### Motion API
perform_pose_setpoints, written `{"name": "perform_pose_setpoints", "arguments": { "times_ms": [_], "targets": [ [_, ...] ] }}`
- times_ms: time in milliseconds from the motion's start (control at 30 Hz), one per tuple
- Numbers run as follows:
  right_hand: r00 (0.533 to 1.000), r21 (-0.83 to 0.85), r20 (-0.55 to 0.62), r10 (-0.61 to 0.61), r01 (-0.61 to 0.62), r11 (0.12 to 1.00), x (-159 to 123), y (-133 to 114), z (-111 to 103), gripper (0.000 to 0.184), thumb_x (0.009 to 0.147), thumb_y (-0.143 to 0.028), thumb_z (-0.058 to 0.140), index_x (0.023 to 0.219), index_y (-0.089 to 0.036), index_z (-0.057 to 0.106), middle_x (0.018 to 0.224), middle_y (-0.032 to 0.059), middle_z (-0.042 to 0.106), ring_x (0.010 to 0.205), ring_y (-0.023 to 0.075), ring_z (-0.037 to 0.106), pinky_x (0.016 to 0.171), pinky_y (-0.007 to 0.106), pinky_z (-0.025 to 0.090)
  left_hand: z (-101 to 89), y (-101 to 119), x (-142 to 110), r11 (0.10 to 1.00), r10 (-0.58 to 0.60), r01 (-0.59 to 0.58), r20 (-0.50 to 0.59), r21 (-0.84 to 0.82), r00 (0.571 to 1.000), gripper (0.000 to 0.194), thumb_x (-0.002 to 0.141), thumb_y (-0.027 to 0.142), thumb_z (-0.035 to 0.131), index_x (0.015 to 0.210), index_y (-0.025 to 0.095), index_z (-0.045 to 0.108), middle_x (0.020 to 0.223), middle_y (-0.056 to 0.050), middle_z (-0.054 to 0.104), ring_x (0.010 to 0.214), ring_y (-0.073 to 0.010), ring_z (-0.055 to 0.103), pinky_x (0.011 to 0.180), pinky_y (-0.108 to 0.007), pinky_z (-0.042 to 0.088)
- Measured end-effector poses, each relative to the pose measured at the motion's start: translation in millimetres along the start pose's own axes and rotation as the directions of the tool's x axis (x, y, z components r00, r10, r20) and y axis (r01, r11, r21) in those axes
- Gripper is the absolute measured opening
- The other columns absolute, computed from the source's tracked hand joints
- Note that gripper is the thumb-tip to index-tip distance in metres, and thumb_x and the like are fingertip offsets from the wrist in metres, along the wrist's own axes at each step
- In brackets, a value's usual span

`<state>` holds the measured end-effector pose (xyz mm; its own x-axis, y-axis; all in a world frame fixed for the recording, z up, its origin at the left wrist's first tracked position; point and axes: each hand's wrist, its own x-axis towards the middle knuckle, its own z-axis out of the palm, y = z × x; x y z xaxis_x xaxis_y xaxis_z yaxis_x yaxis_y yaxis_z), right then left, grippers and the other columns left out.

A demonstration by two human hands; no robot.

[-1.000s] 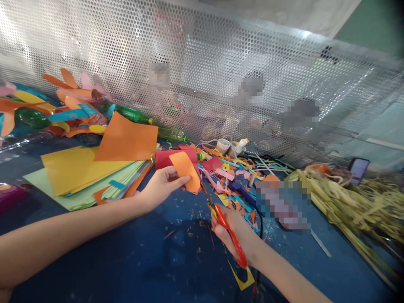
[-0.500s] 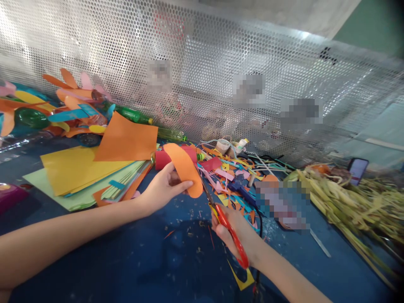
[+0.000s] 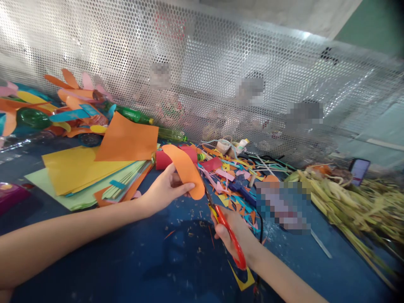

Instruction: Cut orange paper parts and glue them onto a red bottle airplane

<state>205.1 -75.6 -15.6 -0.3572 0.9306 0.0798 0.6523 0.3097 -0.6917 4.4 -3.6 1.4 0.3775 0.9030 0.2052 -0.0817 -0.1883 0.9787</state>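
Note:
Between the thumb and fingers of my left hand (image 3: 166,187) is a long, rounded strip of orange paper (image 3: 186,168). My right hand (image 3: 233,229) grips red-handled scissors (image 3: 232,237), with fingers through the loops. The dark blades lie along the right edge of the orange strip, close to its lower rounded end. Behind the strip lies a bottle wrapped in red paper (image 3: 164,160), partly covered by it. A yellow paper offcut (image 3: 248,281) rests on the blue table below my right hand.
Coloured paper sheets (image 3: 82,168) are stacked at the left, below bottle crafts (image 3: 82,113). Paper scraps (image 3: 224,168) and a blue glue gun (image 3: 241,191) lie right of centre. Dried husks (image 3: 341,206) and a phone (image 3: 360,171) are farther right. A perforated metal screen (image 3: 205,80) stands behind.
The orange strip and my left hand have shifted very slightly right and down. My right hand and the scissors have barely moved.

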Motion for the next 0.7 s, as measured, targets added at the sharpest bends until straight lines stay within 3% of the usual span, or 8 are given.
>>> {"name": "perform_pose_setpoints", "arguments": {
  "times_ms": [367, 600, 700],
  "targets": [
    [0.998, -0.047, -0.049, 0.035, -0.038, 0.998, 4.1, 10.4, 0.6, 0.053, 0.076, -0.073, 0.031, 0.062, -0.022, 0.032, 0.052, -0.0024, 0.038, 0.043, 0.0113, 0.041, 0.039, 0.023, 0.029, -4.2, -9.5, 5.2, 0.999, 0.003, -0.002, 0.034, -0.041, 0.999, 0.042, 0.073, 0.024, 0.064, 0.107, 0.017, 0.040, 0.091, -0.006, 0.067, 0.072, -0.0158, 0.065, 0.061, -0.024, 0.050],
    [0.976, 0.104, -0.003, 0.217, -0.215, 0.971, 5.4, 7.4, 2.8, 0.049, 0.078, -0.069, 0.034, 0.064, -0.022, 0.034, 0.046, -0.0052, 0.036, 0.034, 0.0109, 0.044, 0.031, 0.021, 0.026, -8.3, -12.8, 11.0, 0.998, -0.027, 0.029, 0.057, -0.049, 0.998, 0.055, 0.075, 0.024, 0.063, 0.120, 0.017, 0.033, 0.080, -0.003, 0.067, 0.065, -0.0129, 0.062, 0.058, -0.022, 0.048],
    [0.962, 0.153, 0.034, 0.271, -0.273, 0.950, 5.1, 4.3, 3.7, 0.050, 0.076, -0.070, 0.035, 0.068, -0.021, 0.036, 0.048, -0.0056, 0.036, 0.032, 0.0117, 0.047, 0.029, 0.020, 0.027, -7.9, -13.8, 10.3, 0.998, -0.029, 0.033, 0.063, -0.051, 0.998, 0.057, 0.075, 0.024, 0.063, 0.122, 0.017, 0.031, 0.084, -0.004, 0.067, 0.067, -0.0137, 0.063, 0.059, -0.023, 0.048]
  ]
}}
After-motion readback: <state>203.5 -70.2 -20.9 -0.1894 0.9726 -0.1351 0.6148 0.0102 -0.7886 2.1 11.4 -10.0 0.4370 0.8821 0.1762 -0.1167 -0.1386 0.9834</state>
